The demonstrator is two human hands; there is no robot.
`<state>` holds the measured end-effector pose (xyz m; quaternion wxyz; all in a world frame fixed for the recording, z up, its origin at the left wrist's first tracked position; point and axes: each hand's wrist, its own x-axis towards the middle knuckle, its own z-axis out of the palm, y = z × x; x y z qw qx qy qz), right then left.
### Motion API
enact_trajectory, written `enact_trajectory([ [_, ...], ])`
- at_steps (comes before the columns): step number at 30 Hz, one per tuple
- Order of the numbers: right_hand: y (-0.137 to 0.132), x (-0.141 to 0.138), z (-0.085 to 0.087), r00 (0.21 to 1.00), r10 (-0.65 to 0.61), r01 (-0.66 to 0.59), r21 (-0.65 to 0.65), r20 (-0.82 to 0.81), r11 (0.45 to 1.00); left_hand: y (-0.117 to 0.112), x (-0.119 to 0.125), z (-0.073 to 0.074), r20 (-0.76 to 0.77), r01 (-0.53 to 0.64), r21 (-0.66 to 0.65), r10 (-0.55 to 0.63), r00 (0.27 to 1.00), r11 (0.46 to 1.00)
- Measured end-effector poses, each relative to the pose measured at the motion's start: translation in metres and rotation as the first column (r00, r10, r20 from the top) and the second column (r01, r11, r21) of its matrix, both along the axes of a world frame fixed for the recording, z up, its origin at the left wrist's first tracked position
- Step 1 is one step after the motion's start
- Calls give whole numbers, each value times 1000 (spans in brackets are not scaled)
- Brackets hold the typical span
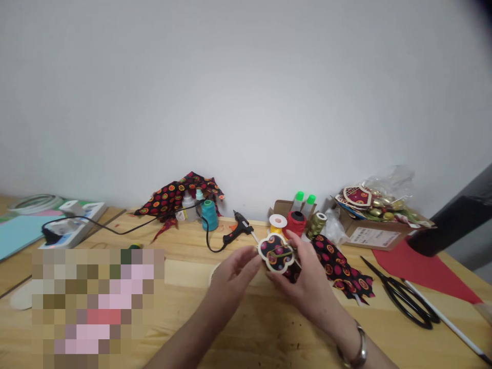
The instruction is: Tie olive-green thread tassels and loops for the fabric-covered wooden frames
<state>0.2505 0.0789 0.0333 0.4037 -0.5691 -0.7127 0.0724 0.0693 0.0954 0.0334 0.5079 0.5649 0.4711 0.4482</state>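
Observation:
Between my hands, above the table, is a flower-shaped piece [275, 250] with a pale rim, dark patterned fabric inside and a thin gold-green strip across its face. My right hand [307, 282] grips it from the right, fingers at the top and thumb below. My left hand [236, 274] is closed at its left edge, thumb and fingers pinched there. Part of a round pale object [212, 272] shows behind my left hand. Dark patterned fabric [344, 269] lies just beyond my right hand.
A black glue gun [237, 228] lies ahead, its cord running left to a power strip [79, 225]. Thread spools, including a teal one [209, 215] and a red one [295, 224], stand near the wall. Black scissors [407, 302] and a filled cardboard box [371, 233] are at right.

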Motion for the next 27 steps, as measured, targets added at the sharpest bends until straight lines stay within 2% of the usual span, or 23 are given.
enact_trajectory([
  [1, -2, -6, -2, 999, 22, -22, -7, -36, 1000, -2, 9, 3, 234, 154, -100, -127, 964, 983],
  [2, -3, -11, -5, 997, 37, -39, -19, -74, 999, -4, 16, 3, 421, 226, -163, -139, 896, 960],
  [3, -4, -14, -8, 992, 51, -56, -33, -118, 998, -4, 22, 2, 535, 224, -199, -86, 840, 954],
  [6, -1, -14, -18, 956, 84, -112, -83, -281, 990, -2, 26, -9, 672, 233, -241, -11, 740, 942],
  [10, 4, -9, -24, 864, 36, -123, -142, -502, 982, 0, 21, -19, 709, 232, -271, 30, 705, 934],
  [13, 6, -8, -23, 704, -83, -136, -249, -705, 959, -2, 20, -19, 721, 247, -304, 53, 691, 920],
  [15, 6, -6, -21, 619, -142, -157, -299, -772, 941, -4, 21, -19, 722, 291, -311, 26, 691, 905],
  [21, 4, 3, -13, 540, -159, -160, -286, -827, 945, -5, 21, -25, 646, 419, -295, -144, 750, 858],
  [24, 3, 2, -8, 539, -115, -225, -275, -835, 935, -3, 21, -31, 594, 470, -328, -208, 777, 820],
  [27, 0, -4, -6, 551, -71, -317, -288, -831, 903, -3, 22, -37, 558, 478, -336, -237, 795, 811],
])
